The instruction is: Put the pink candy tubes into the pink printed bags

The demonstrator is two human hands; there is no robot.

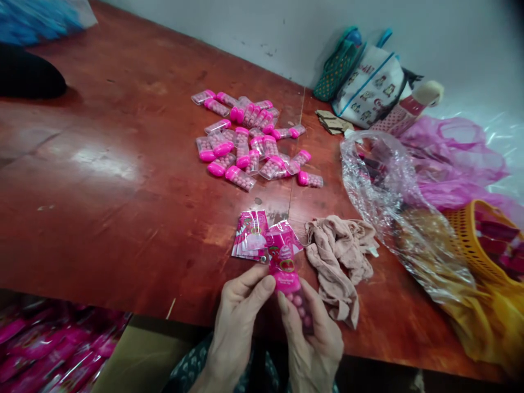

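Note:
At the front of the table, my right hand [313, 333] grips a small clear candy container [301, 305] with round pink candies and a pink cap. The cap end meets the lower end of a printed pink wrapper sleeve [281, 248]. My left hand [243, 305] pinches that sleeve near its lower edge, thumb beside the cap. How far the cap sits inside the sleeve is hard to make out. Just beyond my hands lies a fanned stack of similar pink sleeves [250, 234]. Farther back, several capped candy containers [242, 144] are spread in a loose pile.
A crumpled beige cloth [339, 251] lies right of my hands. Clear plastic bags [376, 180] and a yellow basket [462, 224] crowd the right side. Bags [368, 82] lean on the wall. Below the left table edge is a box of pink packets [53, 344]. A dark object [30, 73] is far left.

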